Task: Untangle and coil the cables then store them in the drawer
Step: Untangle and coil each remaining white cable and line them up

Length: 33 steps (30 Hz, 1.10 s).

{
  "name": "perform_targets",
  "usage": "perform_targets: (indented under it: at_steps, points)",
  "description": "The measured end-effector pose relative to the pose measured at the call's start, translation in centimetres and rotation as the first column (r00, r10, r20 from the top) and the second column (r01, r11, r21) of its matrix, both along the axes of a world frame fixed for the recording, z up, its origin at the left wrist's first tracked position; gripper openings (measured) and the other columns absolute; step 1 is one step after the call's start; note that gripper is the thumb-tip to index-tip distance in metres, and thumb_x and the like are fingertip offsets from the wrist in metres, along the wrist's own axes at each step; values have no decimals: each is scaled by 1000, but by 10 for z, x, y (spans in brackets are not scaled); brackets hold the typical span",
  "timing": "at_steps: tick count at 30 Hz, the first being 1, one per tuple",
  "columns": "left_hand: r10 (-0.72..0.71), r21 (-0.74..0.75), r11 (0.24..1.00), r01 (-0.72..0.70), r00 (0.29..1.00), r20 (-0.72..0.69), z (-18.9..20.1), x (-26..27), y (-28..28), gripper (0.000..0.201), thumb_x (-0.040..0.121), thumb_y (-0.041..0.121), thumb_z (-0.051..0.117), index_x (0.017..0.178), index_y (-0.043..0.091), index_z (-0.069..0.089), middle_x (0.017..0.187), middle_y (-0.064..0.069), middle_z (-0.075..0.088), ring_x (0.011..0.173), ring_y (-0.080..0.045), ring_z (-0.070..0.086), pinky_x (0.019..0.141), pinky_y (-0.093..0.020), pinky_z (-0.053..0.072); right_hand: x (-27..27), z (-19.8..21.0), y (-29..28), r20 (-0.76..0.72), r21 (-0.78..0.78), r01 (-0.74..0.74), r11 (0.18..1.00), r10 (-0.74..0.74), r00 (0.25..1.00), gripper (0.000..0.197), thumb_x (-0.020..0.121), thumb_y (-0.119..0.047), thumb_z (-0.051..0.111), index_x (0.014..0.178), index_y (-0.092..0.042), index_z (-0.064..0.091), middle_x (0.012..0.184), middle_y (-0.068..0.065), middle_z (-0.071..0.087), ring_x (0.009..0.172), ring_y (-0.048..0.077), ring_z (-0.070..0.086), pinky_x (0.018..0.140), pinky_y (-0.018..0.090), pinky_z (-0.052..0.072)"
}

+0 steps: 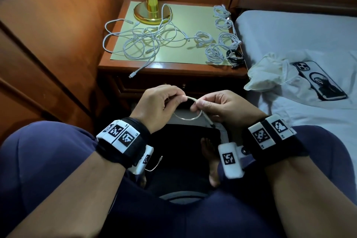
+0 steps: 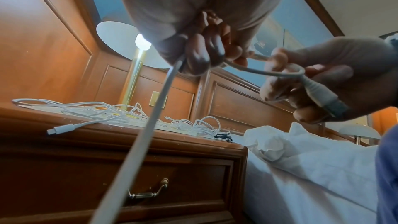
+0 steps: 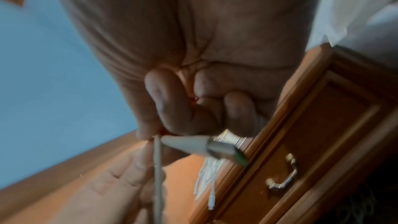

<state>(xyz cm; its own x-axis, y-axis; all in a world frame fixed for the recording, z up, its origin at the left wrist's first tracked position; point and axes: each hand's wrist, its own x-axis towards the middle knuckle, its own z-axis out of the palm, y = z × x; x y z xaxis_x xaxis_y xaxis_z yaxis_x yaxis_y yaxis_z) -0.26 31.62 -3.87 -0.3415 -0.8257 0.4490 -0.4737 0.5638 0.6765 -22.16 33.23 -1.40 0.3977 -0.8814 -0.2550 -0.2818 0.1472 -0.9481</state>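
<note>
Both hands hold one white cable [image 1: 190,99] in front of the nightstand, over my lap. My left hand [image 1: 164,102] pinches it at the left, my right hand [image 1: 214,104] at the right, with a small loop [image 1: 185,119] hanging between them. The cable's plug [image 2: 323,95] lies against my right hand's fingers [image 2: 277,89]; the rest of the cable [image 2: 150,125] trails down from my left hand [image 2: 200,57]. A tangle of white cables [image 1: 146,38] lies on the nightstand top [image 1: 189,23]. Several coiled cables [image 1: 222,44] sit at its right side. The drawer [image 2: 129,185] is closed.
A brass lamp [image 1: 149,6] stands at the back of the nightstand. One cable end [image 1: 135,73] hangs over the front edge. To the right is a bed [image 1: 289,31] with a white plastic bag [image 1: 270,71] and a phone [image 1: 318,81]. Wooden wall panels [image 1: 48,35] close the left side.
</note>
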Motion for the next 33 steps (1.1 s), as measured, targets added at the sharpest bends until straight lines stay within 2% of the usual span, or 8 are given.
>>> perform_targets:
  at_steps: [4,7,10,14,18,24,28,33]
  points:
    - [14,207,978,-2,998,-54,8,8,-2,11,95,26,68,89,20,75,75,8,70,70,-11,64,68,-26,50,2,4,1,118,-11,99,995,-97,988,23,100,-16,53,92,-4,71,71,-5,70,45,5,37,45,18,27]
    - [100,311,947,-81,994,-46,12,29,-11,12,93,30,69,90,23,78,75,4,72,71,-12,64,72,-33,51,-8,7,-3,268,68,344,937,-349,898,21,99,-14,52,90,-4,68,77,1,72,40,5,34,45,23,20]
    - [266,275,926,-261,964,20,15,54,-22,12,90,37,73,89,27,80,78,2,74,75,-20,67,74,-31,51,-28,15,-8,416,144,515,845,-524,743,20,99,-14,50,88,-6,65,73,2,70,35,2,33,44,19,25]
    - [407,178,899,-400,913,-3,12,63,-28,11,89,33,74,90,24,80,86,9,76,81,-9,69,78,-21,51,-35,13,-6,444,91,572,815,-547,709,20,99,-14,51,89,-6,66,75,3,70,37,3,32,48,23,18]
    - [409,66,909,-411,912,35,2,42,-13,6,88,22,74,86,19,79,80,6,73,72,-7,63,71,-9,45,-22,3,-5,328,-108,573,813,-515,792,20,100,-13,55,90,-9,73,79,7,72,42,10,33,46,24,20]
    - [90,-35,996,-86,983,161,-9,9,7,12,91,20,66,86,14,75,82,5,64,73,-14,64,68,-33,54,-1,-3,1,70,-371,476,797,-487,871,17,97,-16,62,91,-10,77,82,3,76,46,2,52,48,11,38]
    - [-27,-50,998,30,999,41,-3,-1,12,7,91,10,71,88,9,77,85,6,68,78,-8,65,75,-19,51,7,-15,3,-149,-450,304,840,-406,901,17,92,-29,65,80,-27,77,78,-10,76,74,20,71,74,40,57]
    - [41,-22,999,-43,997,-67,0,-2,12,5,89,10,74,88,8,78,81,6,66,76,-3,63,74,-10,43,19,-18,5,-236,-393,177,902,-285,929,18,94,-28,64,84,-24,78,79,-10,75,78,19,70,77,43,55]
